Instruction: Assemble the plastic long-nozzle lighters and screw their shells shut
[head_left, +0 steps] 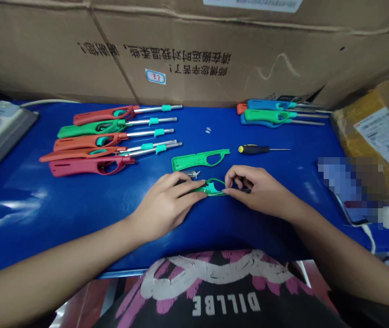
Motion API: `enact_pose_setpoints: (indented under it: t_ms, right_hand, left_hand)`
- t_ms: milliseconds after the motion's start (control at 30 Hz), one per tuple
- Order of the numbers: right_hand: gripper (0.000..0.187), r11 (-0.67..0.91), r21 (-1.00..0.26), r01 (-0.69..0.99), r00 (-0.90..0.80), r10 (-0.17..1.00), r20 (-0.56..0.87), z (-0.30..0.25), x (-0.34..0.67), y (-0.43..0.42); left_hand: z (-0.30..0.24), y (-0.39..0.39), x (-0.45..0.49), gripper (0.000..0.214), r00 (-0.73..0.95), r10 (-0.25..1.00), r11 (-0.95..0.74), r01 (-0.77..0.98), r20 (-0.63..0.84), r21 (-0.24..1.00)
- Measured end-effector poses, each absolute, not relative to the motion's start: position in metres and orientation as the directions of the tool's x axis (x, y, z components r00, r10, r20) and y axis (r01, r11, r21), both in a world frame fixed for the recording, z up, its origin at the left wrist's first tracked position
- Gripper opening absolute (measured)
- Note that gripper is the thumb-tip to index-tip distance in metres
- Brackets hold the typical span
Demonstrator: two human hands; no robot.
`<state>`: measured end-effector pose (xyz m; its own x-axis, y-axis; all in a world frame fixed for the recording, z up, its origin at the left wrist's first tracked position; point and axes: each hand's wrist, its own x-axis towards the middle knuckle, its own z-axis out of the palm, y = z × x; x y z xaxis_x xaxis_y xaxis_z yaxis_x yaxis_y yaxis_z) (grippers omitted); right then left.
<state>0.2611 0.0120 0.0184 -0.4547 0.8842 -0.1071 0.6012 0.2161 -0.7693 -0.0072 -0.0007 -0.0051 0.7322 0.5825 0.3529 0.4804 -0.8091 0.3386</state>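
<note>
My left hand (167,200) is closed on the grip end of a green lighter shell half (220,194), holding it low over the blue table. Inside that half sit a teal trigger (211,188) and a thin pale wire. My right hand (258,189) is closed too, thumb and forefinger pinched at the shell's narrow right end; a small dark piece shows under its fingers, too hidden to name. Just beyond lies the matching green shell half (194,161), hollow side up. Between the two halves rests a small clear and metal part (193,174), partly behind my left fingers.
Several red, orange and green lighters (92,142) lie in a row at left; more lighters (269,116) are stacked back right. A black-and-yellow screwdriver (254,149) lies nearer. Cardboard boxes (181,27) wall the back. A power strip (3,132) and a blurred phone (351,191) flank the table.
</note>
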Motion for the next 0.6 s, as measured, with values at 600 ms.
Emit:
enact_pose_setpoints:
  t_ms: [600]
  right_hand:
    - [0.008,0.248,-0.762,0.598,-0.474,0.876,-0.087,0.0172,0.2601,0.0108]
  left_hand:
    - [-0.0016,-0.0019,-0.0001,0.019,0.700,0.643,-0.757,0.516,0.313,0.402]
